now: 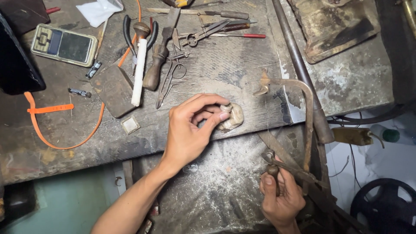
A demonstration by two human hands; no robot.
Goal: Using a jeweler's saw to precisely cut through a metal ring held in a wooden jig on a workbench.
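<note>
Pinching a small pale ring-like piece [225, 108] between thumb and fingertips, my left hand [190, 130] presses it against a whitish lump [233, 117] at the front edge of the workbench [242, 65], near its middle. My right hand [281, 197] is closed around the wooden handle of a jeweller's saw [299, 130], whose rusty frame arches up over the front right corner of the bench. Behind my left hand lie a wooden-handled tool [155, 69], a white rod [138, 73] and tweezers [169, 82]. A pocket scale [65, 44] sits toward the back left corner, and an orange strap [52, 112] loops along the left edge
</note>
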